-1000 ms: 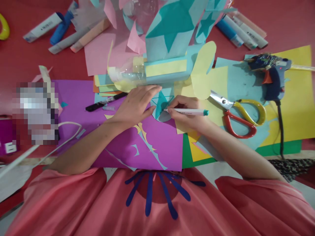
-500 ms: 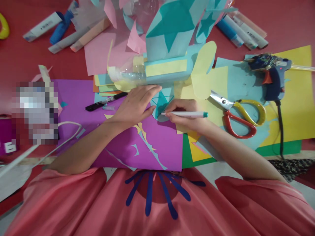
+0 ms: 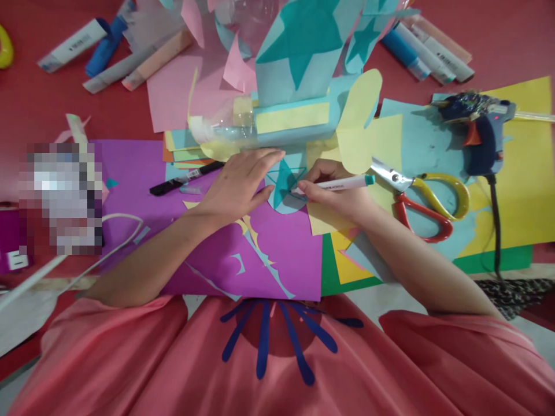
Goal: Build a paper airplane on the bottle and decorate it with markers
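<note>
My right hand [image 3: 336, 188] is closed around a white marker with a teal end [image 3: 347, 184]. The marker's tip meets a small light-blue paper piece [image 3: 284, 203], which carries a partly coloured teal star. Flat on the left edge of that piece rests my left hand [image 3: 243, 182], fingers stretched and holding nothing. Just above both hands lies a clear plastic bottle [image 3: 223, 128] wrapped in light-blue paper, with a yellow strip and a yellow rounded shape on it. A black marker [image 3: 186, 178] lies left of my left hand.
Scissors [image 3: 422, 202] with red and yellow handles lie on paper at right, near a blue glue gun [image 3: 485, 136]. A purple sheet [image 3: 143, 167] with paper scraps is beneath my left arm. Several markers [image 3: 433, 52] lie at the back on both sides, around star-patterned paper [image 3: 299, 40].
My right hand has moved slightly to the right, and the marker is more tilted, its teal end raised. More of the star shows. My left hand stays in place.
</note>
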{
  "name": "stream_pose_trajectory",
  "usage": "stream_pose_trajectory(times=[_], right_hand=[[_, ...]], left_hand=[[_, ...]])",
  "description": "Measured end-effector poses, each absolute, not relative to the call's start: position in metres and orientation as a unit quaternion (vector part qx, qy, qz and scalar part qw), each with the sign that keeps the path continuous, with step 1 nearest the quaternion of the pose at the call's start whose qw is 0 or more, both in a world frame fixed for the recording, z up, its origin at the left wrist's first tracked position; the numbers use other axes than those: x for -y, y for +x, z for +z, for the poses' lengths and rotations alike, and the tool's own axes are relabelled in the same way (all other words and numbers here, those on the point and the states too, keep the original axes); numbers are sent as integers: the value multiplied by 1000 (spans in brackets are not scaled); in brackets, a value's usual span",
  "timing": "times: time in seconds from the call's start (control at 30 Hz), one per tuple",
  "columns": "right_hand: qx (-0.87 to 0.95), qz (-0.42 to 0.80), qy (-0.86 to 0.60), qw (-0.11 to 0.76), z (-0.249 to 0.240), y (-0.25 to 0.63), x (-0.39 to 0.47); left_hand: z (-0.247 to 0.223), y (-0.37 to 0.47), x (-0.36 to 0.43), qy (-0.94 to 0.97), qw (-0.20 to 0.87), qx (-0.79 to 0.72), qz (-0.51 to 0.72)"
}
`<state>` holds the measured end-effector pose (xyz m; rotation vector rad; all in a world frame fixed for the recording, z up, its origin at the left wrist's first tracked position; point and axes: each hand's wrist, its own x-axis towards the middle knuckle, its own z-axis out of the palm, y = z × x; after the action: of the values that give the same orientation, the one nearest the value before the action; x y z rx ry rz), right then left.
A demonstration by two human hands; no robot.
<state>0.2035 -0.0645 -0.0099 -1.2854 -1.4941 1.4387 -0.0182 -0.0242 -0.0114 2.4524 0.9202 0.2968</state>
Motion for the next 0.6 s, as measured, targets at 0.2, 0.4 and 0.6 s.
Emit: stream_pose_trajectory(times=[0.2, 0.4, 0.6], right_hand=[[576, 559, -498, 327, -10, 204, 64], [576, 569, -491, 322, -9, 205, 63], [583, 554, -500, 321, -10, 204, 64]], left_hand=[[-10, -18, 24, 899, 256, -339, 109], [-13, -18, 24, 896, 259, -340, 121], [-9, -17, 24, 895, 267, -343, 106]])
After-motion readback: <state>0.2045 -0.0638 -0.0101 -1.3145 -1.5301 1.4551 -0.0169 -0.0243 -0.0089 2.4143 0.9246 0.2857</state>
